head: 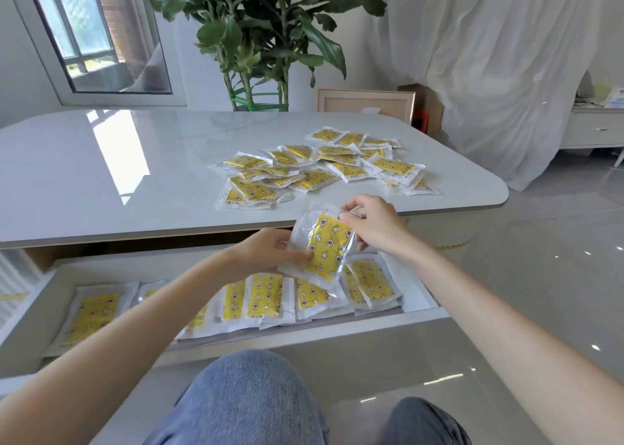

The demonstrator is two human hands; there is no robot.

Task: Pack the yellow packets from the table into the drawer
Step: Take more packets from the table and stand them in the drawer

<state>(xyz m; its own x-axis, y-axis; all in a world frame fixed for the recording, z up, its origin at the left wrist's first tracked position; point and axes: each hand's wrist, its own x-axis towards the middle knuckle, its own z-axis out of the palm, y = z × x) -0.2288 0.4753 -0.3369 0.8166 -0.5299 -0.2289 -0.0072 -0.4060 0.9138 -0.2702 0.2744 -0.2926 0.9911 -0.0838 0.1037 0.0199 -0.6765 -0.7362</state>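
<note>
The counter top is super glossy and smooth, like polished stone or glass, and the floor tiles are just as shiny. The yellow packets are shiny, crinkly clear plastic wrap, same as the held packet, while the drawer looks like plain matt white board. The curtain is thin white cloth, and the jeans are faded blue denim.

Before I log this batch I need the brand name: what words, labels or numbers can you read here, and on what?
No text reads clearly.
On the held packet: any print is too blurred.
On the packets in the drawer, inside the drawer: small print strips, too small.
On the packets on the table, lying on the table: too small.
On the printed item on the far right cabinet: blurred.
</note>
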